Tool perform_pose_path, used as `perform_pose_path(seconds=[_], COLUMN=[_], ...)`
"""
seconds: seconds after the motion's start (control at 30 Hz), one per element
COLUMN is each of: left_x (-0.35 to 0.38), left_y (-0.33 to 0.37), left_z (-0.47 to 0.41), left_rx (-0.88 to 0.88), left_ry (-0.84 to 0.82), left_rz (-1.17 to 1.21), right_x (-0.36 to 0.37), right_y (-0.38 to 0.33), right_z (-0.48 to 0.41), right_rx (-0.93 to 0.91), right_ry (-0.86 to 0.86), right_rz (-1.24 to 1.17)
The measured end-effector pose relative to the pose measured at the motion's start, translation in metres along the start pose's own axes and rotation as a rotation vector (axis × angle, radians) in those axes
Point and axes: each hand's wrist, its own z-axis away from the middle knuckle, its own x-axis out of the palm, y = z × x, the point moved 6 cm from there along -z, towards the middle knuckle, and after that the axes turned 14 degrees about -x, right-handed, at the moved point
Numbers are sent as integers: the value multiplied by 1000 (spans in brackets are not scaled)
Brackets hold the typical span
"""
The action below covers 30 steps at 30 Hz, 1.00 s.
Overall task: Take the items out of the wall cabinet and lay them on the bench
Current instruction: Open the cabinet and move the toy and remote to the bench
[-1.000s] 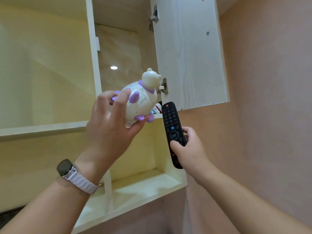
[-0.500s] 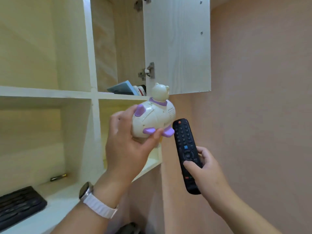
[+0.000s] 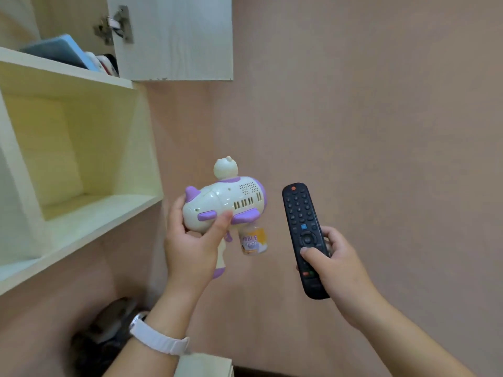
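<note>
My left hand (image 3: pixel 190 248) grips a cream and purple toy bubble gun (image 3: pixel 226 205) with a small bear figure on top and a little solution bottle (image 3: pixel 253 240) under it. My right hand (image 3: pixel 334 262) holds a black remote control (image 3: pixel 300 227) upright, thumb on its buttons. Both are held in front of the pink wall, below and to the right of the wall cabinet (image 3: pixel 89 77). On the cabinet's upper shelf a blue book-like item (image 3: pixel 58 51) and a white and red item (image 3: pixel 99 62) lie beside the open door (image 3: pixel 177 36).
The lower open compartment (image 3: pixel 81 148) of the cabinet shows bare pale-yellow walls. A dark heap (image 3: pixel 103 338) lies at the bottom left. A pale wooden corner (image 3: pixel 206 364) pokes in at the bottom edge.
Both hands have come down and away from the cabinet with the bubble gun and the remote. The view has tilted down, so the cabinet now sits at the upper left.
</note>
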Motion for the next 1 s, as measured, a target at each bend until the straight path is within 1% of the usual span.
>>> perform_pose_path(seconds=[0.13,0.27,0.37,0.53,0.6,0.73,0.83,1.0], left_x=[40,98,148,232,260,317,356,417], left_y=[-27,-52,-58,-65,-65,-70,-72,-73], left_z=[52,118,177,281,317,381,422,486], left_rx=[-119,-254,-303,-398,-414,-463,-510,-518], left_ry=[-85,-184,-212,-319,-352,-487,-581,-757], left_rz=[50,49,50,126,150,146,116,66], right_x=[-61,-133,-194,-305,-346,-420,-465,-530], right_y=[20,34,30,22,18,8,2,-2], right_z=[44,98,144,222,249,298,334,390], right_rx=[76,151,185,220,234,252,269,281], right_ry=[97,173,234,367,419,547,654,833], right_rz=[20,25,16,45,47,85,103,128])
